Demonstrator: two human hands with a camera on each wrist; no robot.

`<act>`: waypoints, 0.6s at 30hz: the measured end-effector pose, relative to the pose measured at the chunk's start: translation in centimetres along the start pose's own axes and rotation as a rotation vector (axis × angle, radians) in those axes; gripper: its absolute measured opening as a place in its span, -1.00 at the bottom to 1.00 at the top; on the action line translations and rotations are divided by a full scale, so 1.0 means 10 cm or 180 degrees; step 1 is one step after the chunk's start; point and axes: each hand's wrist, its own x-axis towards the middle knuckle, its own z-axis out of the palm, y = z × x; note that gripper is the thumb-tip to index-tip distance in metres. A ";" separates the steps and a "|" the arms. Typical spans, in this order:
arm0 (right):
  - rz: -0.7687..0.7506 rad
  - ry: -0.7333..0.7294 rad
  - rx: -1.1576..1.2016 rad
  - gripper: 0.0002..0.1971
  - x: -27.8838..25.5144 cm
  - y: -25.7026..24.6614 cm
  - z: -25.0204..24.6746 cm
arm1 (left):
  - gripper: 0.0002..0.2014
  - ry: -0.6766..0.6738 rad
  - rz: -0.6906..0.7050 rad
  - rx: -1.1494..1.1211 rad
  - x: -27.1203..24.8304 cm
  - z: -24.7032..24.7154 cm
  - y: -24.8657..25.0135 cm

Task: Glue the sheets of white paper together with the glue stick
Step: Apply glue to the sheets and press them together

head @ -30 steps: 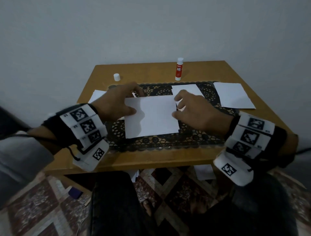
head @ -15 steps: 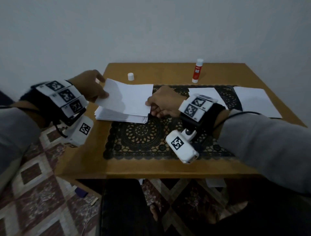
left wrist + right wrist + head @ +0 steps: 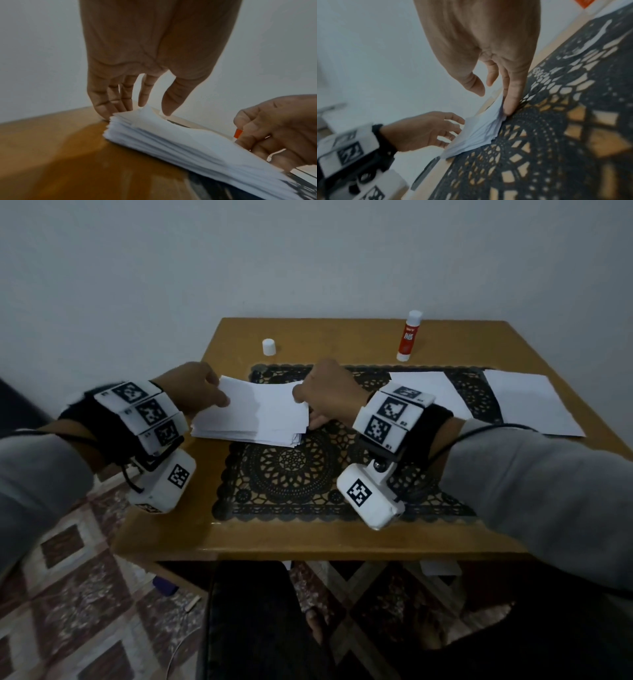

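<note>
Since the earlier frame the top sheet has come down from the air onto the stack of white paper [image 3: 250,419], and both hands have closed in on its ends. In the head view the stack lies at the desk's [image 3: 212,529] left edge, half on the black lace mat [image 3: 294,474]. The left hand [image 3: 191,388] holds the stack's left end, the right hand [image 3: 330,395] its right end. The glue stick [image 3: 408,336] stands upright near the far edge, its white cap [image 3: 269,347] apart to the left; two loose sheets [image 3: 527,402] lie toward the right edge.

The left wrist view shows what the head view hides: nearly straight fingers [image 3: 144,92] and thumb touching the stack's [image 3: 180,140] top corner.

The right wrist view shows fingers [image 3: 513,92] pressed against the stack's [image 3: 479,134] end, thumb lifted free.
</note>
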 end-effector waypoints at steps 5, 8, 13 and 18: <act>-0.0275 -0.0134 -0.0487 -0.72 -0.14 0.04 -0.17 | -0.45 0.0062 0.0046 0.0392 -0.07 -0.01 0.01; -0.0765 0.0185 -0.1196 -0.78 -0.27 0.21 -0.44 | -0.46 0.0358 0.0461 0.0608 -0.15 0.00 0.13; -0.0891 0.0773 -0.2170 -0.90 -0.37 0.76 -1.15 | -0.60 0.0561 0.1671 0.0459 -0.36 0.09 0.70; -0.0427 0.1114 -0.2332 -0.86 -0.26 1.26 -1.71 | -0.58 -0.0049 0.2397 0.0894 -0.48 0.42 1.50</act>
